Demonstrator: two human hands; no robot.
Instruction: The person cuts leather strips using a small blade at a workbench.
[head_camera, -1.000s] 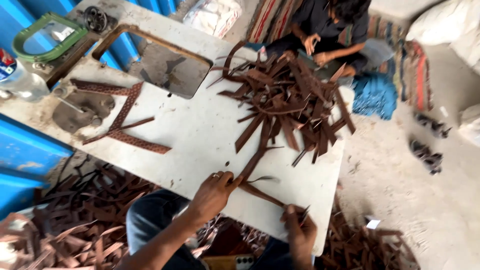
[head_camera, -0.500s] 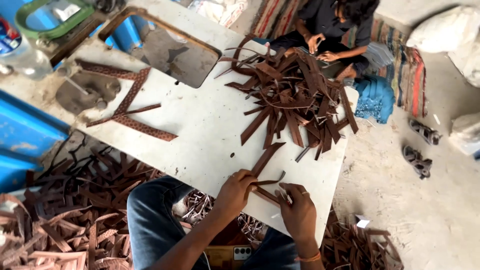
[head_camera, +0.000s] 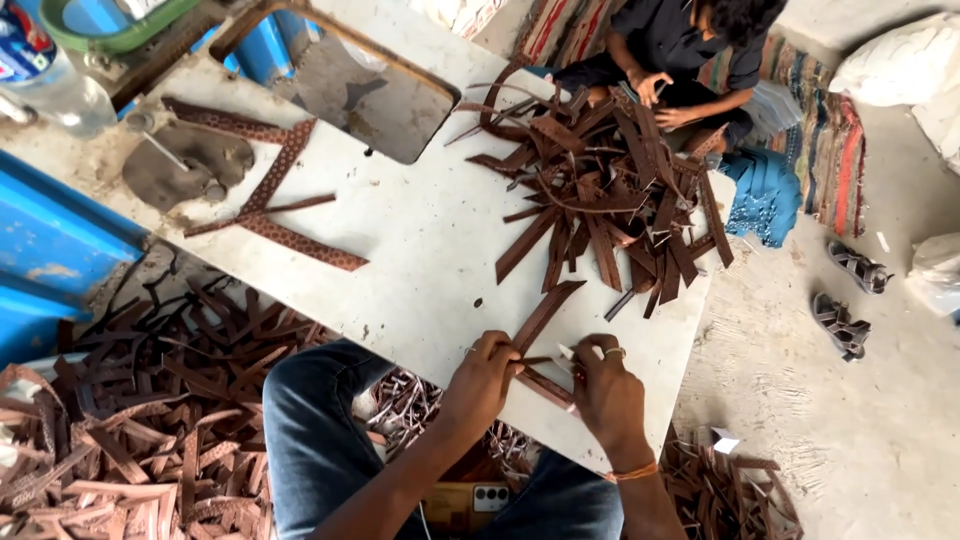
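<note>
A brown leather strap (head_camera: 545, 318) lies at the near edge of the white surface (head_camera: 420, 250), pinched by the left hand (head_camera: 483, 378) and the right hand (head_camera: 605, 392) close together. Beyond sits a heap of brown straps (head_camera: 605, 195); across the surface another person (head_camera: 680, 50) sits on the floor.

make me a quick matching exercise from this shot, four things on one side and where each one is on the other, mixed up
Things:
1. strap pile
2. sandals
3. plastic bottle
4. brown strip

Places:
A. top left corner of the table
B. on the ground, right of the table
C. by the table's near edge, at the left hand and right hand
D. far right part of the table

Pairs: 1-D, 2-B, 3-A, 4-C
</note>
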